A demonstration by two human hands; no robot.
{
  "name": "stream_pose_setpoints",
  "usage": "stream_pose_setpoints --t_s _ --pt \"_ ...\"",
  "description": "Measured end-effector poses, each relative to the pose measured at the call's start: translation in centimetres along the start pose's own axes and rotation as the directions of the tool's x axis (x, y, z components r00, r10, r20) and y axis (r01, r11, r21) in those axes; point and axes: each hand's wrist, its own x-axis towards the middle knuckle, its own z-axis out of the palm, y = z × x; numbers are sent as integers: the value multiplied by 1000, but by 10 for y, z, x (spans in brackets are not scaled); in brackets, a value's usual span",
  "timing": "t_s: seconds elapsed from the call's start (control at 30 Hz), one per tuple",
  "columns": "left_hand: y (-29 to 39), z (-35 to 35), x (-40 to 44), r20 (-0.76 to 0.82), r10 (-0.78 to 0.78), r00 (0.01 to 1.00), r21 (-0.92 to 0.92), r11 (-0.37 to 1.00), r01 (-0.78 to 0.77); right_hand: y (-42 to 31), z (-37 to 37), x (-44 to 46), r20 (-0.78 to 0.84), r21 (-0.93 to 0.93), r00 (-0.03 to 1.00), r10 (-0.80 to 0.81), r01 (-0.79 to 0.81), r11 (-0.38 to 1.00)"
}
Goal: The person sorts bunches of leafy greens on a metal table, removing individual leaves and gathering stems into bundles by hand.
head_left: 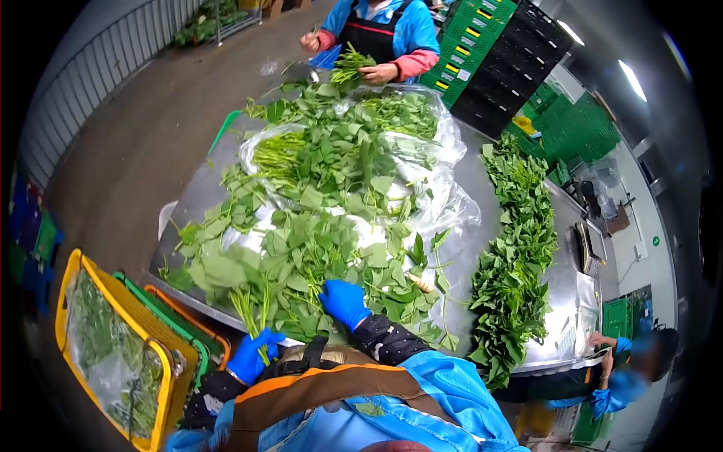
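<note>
My left hand point(254, 357), in a blue glove, is closed around the stems of a bunch of leafy greens point(251, 305) at the table's near edge. The bunch's leaves point away from me over the pile. My right hand point(344, 303), also gloved in blue, is curled into a fist against the loose leafy greens point(301, 264). What its fingers grip, if anything, is hidden among the leaves. Clear plastic bags point(444, 197) lie under and beside the greens. A pale, cone-shaped piece point(420, 282) lies to the right of my right hand.
A long row of leafy bunches point(512, 264) lines the right side of the metal table point(467, 143). Across it, a person point(380, 38) holds another bunch. A yellow crate point(162, 377) with bagged greens stands at left. Green crates point(463, 49) are stacked behind; another person point(625, 369) works at right.
</note>
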Motion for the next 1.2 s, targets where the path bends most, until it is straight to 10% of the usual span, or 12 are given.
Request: stream_pose_setpoints --t_s 0.23,0.3,0.37,0.43,0.57,0.63,0.7,1.07,1.2 --pt "9 1 1 78 -49 996 26 999 47 3 -42 14 44 130 996 -83 76 989" --pt "22 13 6 58 62 996 10 998 -63 15 -94 20 -83 746 996 43 34 665" --pt "35 33 13 -2 213 977 -55 975 -213 22 -152 11 -111 864 989 99 47 501" --pt "42 49 33 13 279 960 -32 960 -278 38 -135 13 32 715 997 75 -75 695" --pt "50 107 47 -6 332 943 98 939 -330 17 -154 -16 -63 858 978 200 -49 511" --pt "50 132 43 11 327 945 225 920 -321 3 -133 -29 -133 897 977 166 48 439" --pt "42 137 48 23 308 951 255 918 -304 -7 -118 -42 -423 620 904 -69 344 705" --pt "13 115 59 -51 249 967 422 883 -205 -24 -69 -54 -72 707 997 -29 72 704" --pt "13 109 62 -82 249 965 472 862 -183 -16 -60 -48 143 908 989 39 -147 392"
